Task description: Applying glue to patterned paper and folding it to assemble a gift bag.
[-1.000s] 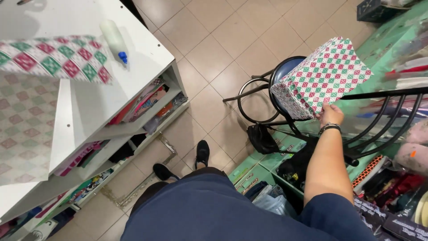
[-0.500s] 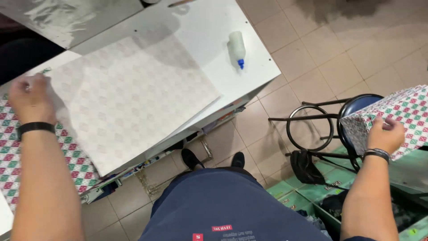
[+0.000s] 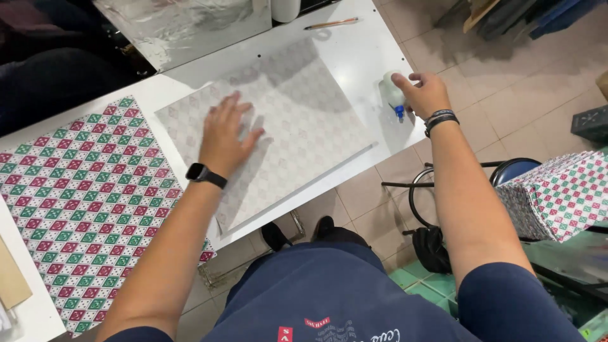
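Observation:
My left hand [image 3: 226, 134] lies flat, fingers spread, on a pale sheet of patterned paper [image 3: 304, 120] turned plain side up on the white table [image 3: 364, 47]. My right hand [image 3: 423, 93] grips a white glue bottle [image 3: 393, 95] with a blue tip, near the table's right edge. A red, green and white checked sheet [image 3: 88, 202] lies to the left of the pale sheet, partly under it.
A stack of checked wrapped paper [image 3: 557, 196] rests on a black stool [image 3: 456, 190] at my right. A silver foil sheet [image 3: 183, 25] and a pencil [image 3: 332, 23] lie at the table's far side. Tiled floor lies beyond.
My right hand has left the stack on the stool and taken hold of the glue bottle. My left hand moved from the table's left edge onto the pale sheet.

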